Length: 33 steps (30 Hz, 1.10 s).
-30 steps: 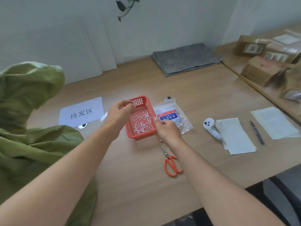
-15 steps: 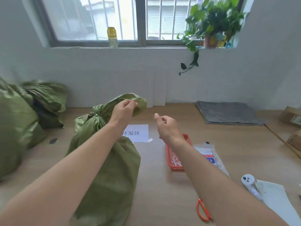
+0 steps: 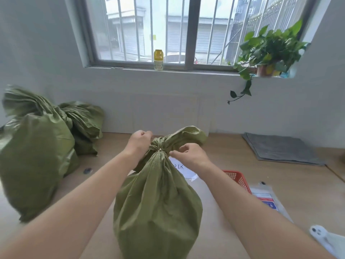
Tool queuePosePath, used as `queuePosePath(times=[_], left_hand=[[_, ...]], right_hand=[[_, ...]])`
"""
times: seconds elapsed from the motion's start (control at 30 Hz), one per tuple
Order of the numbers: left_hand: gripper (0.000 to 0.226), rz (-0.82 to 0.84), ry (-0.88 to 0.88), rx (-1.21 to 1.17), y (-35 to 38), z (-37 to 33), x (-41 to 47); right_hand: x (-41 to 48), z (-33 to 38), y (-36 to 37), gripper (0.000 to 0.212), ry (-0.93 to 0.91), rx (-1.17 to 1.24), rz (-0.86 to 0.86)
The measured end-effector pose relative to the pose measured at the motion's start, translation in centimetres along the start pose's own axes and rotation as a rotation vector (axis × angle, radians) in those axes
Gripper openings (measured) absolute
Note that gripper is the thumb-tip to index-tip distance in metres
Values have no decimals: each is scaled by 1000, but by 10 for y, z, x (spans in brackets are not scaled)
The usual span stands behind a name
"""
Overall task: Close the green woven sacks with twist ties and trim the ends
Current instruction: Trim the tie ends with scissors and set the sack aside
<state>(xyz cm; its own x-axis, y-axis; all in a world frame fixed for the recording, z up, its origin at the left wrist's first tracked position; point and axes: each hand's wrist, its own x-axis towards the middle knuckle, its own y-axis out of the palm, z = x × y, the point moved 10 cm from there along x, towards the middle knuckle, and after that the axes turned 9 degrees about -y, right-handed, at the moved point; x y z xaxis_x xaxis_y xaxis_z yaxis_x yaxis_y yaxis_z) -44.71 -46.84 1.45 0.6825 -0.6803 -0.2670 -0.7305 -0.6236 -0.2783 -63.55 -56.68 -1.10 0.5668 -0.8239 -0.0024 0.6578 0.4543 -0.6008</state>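
Head view: green sack (image 3: 157, 206) upright on the wooden table (image 3: 233, 159), centre frame, neck gathered tight, loose top flopped to the right. At the neck's left side, left hand (image 3: 139, 142) fisted, gripping the gathered cloth. Just right of the neck, right hand (image 3: 188, 154), fingers curled, thumb and forefinger tips pinched together; what they pinch is too small to tell. Far left, two more filled sacks (image 3: 35, 156). Behind the right forearm, red basket (image 3: 237, 179)
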Motion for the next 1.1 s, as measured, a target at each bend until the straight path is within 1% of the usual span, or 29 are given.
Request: queuePosePath(times=[0.1,0.17,0.27,0.3,0.33,0.4,0.43,0.53,0.7,0.83,1.0,1.1], left_hand=[[11,33,-152,206,0,28,6],[5,89,-241,273,5,48,7],[25,208,-305,295,17,71,7],[29,232,-325,283,20,77,8],[28,255,-343,270,24,83,9],[14,297,-348,271,32,88,11],[11,320,-328,279,36,86,12],[28,375,-262,304,46,77,12],[36,287,-110,273,53,50,16],[38,235,27,213,54,18,21],[33,183,201,185,52,-32,30],[32,162,258,161,54,-58,39]], right_hand=[[7,-10,29,88,56,-43,126],[12,-15,44,100,73,-48,194],[13,-20,63,106,61,-40,279],[13,-21,67,107,51,-44,290],[13,-22,70,107,38,-43,294],[16,-23,74,103,3,-29,294],[18,-25,75,100,-8,-22,292],[20,-30,74,87,-14,0,269],[31,-27,54,65,-65,131,170],[38,-7,27,51,-163,207,54],[57,20,-2,45,-248,234,-58],[73,32,-21,44,-259,224,-123]])
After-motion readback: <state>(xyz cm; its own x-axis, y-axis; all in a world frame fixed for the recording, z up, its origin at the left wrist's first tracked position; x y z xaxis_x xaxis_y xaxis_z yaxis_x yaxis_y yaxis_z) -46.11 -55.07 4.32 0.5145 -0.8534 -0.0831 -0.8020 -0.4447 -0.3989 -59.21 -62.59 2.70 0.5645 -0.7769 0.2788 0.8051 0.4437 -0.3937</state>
